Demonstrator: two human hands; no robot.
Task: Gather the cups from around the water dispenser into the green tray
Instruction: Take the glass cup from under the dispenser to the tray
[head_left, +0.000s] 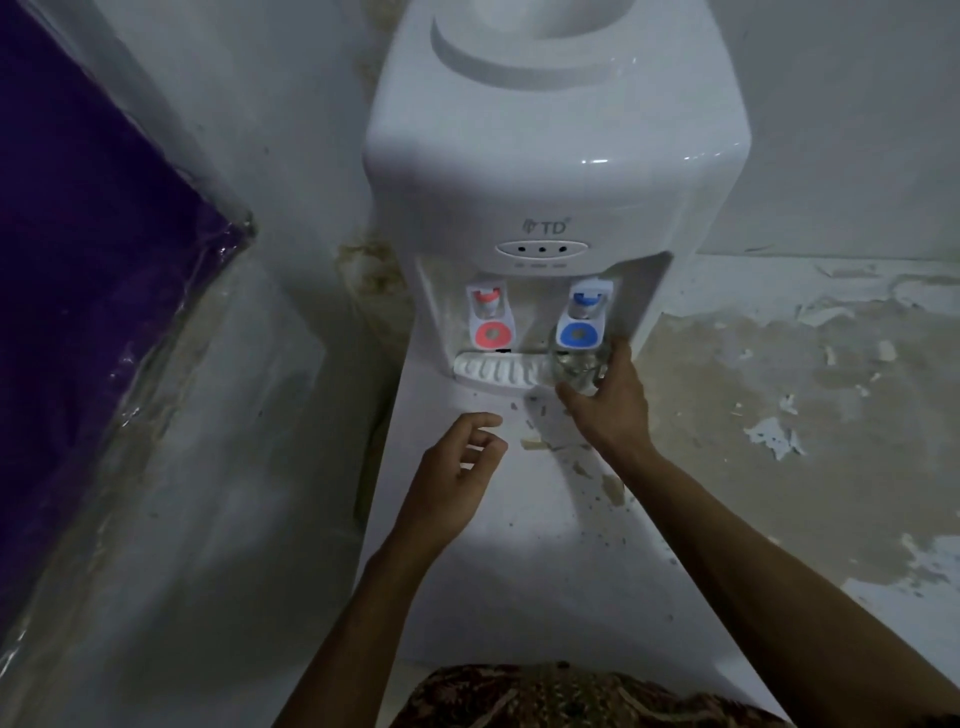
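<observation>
A white water dispenser stands against the wall, with a red tap and a blue tap above a ribbed drip tray. A clear glass cup sits under the blue tap at the drip tray's right end. My right hand is wrapped around the cup from the right and below. My left hand hovers in front of the dispenser, below the drip tray, fingers loosely curled and holding nothing. No green tray is in view.
A purple object wrapped in clear plastic fills the left side. The wall to the right has peeling, stained paint. Patterned cloth shows at the bottom edge.
</observation>
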